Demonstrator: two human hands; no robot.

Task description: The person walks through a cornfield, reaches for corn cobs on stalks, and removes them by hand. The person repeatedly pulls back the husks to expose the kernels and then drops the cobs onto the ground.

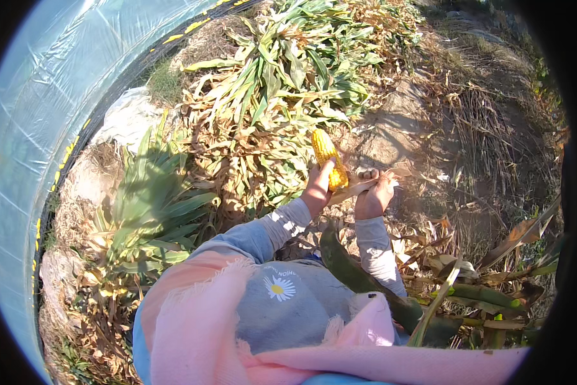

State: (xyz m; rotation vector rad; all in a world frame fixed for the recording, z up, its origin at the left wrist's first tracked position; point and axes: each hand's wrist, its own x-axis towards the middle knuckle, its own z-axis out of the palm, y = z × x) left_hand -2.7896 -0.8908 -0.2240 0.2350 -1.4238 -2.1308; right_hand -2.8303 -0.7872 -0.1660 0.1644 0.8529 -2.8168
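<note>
A yellow ear of corn (325, 150), its kernels bare, rests in my left hand (317, 186), with the thumb laid across its lower part. My right hand (376, 195) is closed around pale dry husk (350, 191) just to the right of the ear's lower end. The husk stretches between the two hands, and wisps of it stick out beyond the right fist. Whether the husk is still joined to the cob is hidden by the left hand. A long green corn leaf (351, 269) crosses in front of my right forearm.
Cut corn stalks and leaves (288, 62) lie heaped ahead, with another green bundle (149, 207) at left. A plastic-sheeted structure (43, 120) curves along the left. Standing corn stalks (490, 293) are close on my right. Pink fringed scarf (197, 317) hangs over my chest.
</note>
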